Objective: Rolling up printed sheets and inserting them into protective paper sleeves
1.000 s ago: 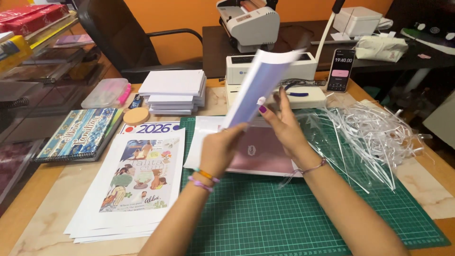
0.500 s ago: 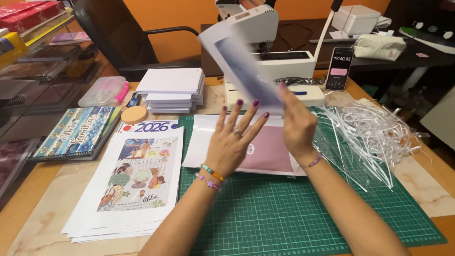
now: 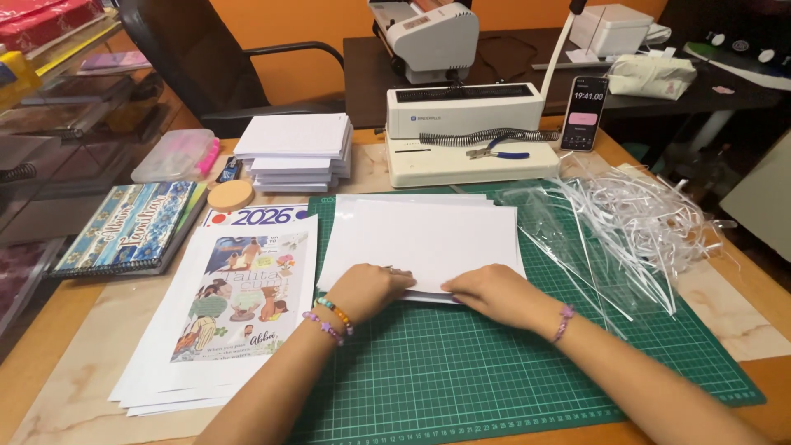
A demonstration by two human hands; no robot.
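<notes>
Two hands meet at the near edge of a white sheet stack [image 3: 420,239] lying flat on the green mat [image 3: 494,363] in the middle of the frame. The left hand [image 3: 367,288] rests curled on that edge, its fingertips tucked against or under the paper; the right hand [image 3: 490,292] lies just beside it, fingers pressed to the same edge. Whether either hand pinches the sheets or only presses on them cannot be told. The stack's long axis runs left to right across the frame, its far edge toward the binder [image 3: 470,136], and the top sheet shows plain white. Lower sheets peek out slightly at the far and near edges.

Containers are few. A clear plastic box [image 3: 175,155] sits at upper left, lid on, with something pink showing at its right end; its contents are otherwise too blurred to tell.

Left of the mat lies a pile of printed pages [image 3: 222,313], the top one illustrated. Further left is a spiral notebook [image 3: 128,227] with a blue patterned cover. Above the pages sit a cork disc [image 3: 231,195] and a stack of white pads [image 3: 295,150]. On the binder's tray lie a black coil [image 3: 486,137] and pliers [image 3: 494,152]. A phone [image 3: 583,114] stands upright at upper right, and a heap of thin white and clear strips [image 3: 634,227] spreads over the mat's right side.
</notes>
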